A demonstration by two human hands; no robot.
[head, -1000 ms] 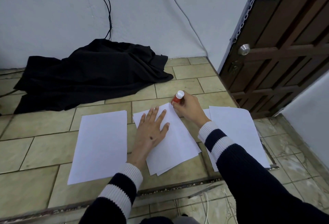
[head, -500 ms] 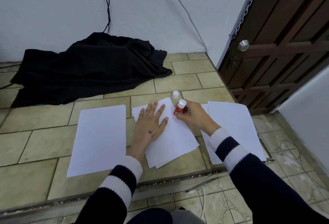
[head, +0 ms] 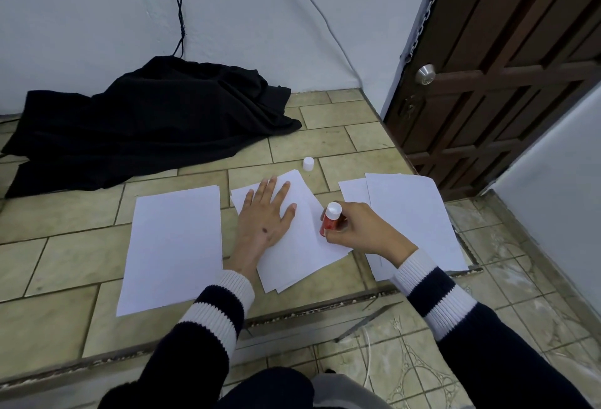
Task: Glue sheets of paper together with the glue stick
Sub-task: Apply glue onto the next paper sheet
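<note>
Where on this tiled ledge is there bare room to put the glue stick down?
Bare tile lies behind the right paper pile, toward the door, and left of the left sheet, below the black cloth. Crowded: the middle, where the left hand presses the centre sheets and the right hand holds the glue stick.

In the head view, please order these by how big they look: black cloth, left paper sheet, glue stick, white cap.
1. black cloth
2. left paper sheet
3. glue stick, partly hidden by the right hand
4. white cap
</note>
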